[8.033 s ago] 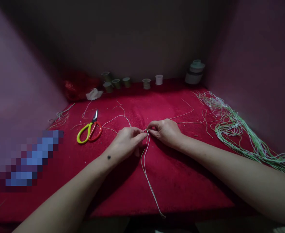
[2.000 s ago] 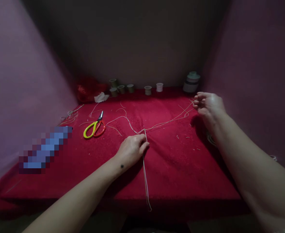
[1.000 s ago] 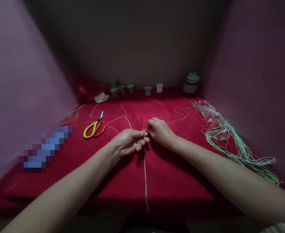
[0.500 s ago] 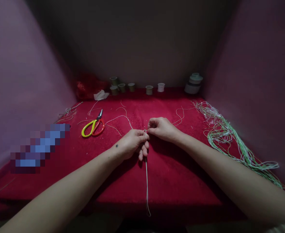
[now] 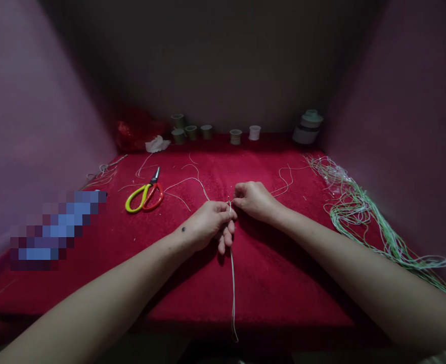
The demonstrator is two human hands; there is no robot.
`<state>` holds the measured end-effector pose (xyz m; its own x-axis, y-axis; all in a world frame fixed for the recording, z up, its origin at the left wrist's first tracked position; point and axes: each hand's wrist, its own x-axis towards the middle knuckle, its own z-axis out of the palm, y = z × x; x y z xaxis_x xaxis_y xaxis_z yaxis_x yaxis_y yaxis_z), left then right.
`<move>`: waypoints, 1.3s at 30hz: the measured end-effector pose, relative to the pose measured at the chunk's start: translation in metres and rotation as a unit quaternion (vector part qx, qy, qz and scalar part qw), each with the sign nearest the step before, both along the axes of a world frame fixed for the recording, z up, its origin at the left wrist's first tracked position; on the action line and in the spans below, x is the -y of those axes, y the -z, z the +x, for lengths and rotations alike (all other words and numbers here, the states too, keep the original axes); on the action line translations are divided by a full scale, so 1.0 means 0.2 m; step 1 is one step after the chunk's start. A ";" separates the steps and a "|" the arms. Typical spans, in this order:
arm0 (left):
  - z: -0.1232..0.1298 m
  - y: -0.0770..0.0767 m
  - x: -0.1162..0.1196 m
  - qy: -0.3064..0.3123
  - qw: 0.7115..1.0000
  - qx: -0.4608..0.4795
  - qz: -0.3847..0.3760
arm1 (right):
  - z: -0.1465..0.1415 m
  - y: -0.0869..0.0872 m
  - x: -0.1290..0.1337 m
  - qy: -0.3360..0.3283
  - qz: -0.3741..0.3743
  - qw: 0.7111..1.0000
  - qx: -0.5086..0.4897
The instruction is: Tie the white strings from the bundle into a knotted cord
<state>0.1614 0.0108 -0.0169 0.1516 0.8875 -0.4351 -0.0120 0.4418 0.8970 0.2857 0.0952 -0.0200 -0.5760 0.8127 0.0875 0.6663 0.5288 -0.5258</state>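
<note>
Near the middle of the red cloth, my left hand (image 5: 216, 221) pinches a thin pale cord (image 5: 233, 283) between thumb and index finger; its lower fingers are loosely curled. The cord hangs down from it in a long narrow loop, past the front edge. Just to the right, my right hand (image 5: 252, 198) is closed, with its fingertips pinched on a cord end close to the left fingertips. A thin cord (image 5: 283, 188) trails away behind the right hand, and another (image 5: 198, 180) runs off behind the left hand. The small crossing between the fingertips is too fine to make out.
Scissors (image 5: 145, 197) with yellow and red handles lie left. A green and white cord bundle (image 5: 378, 217) lies right. At the back stand several spools (image 5: 235, 137), a lidded jar (image 5: 308, 127), a red plastic bag (image 5: 137, 132) and white tissue (image 5: 157, 144). A blurred blue item (image 5: 65, 225) is left.
The view has shifted slightly. My right fingertips have come a little closer to my left ones; both hands keep their pinch.
</note>
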 end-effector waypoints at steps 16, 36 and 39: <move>0.00 0.01 0.01 0.003 1.000 -0.011 0.010 | 0.01 0.02 0.02 -0.001 0.052 0.998 0.047; -0.01 0.00 0.02 0.015 1.000 0.011 0.011 | 0.03 -0.02 0.04 -0.007 0.063 0.992 0.111; -0.01 0.00 0.01 0.020 1.000 0.013 0.006 | 0.04 -0.03 0.05 0.004 0.083 0.988 0.131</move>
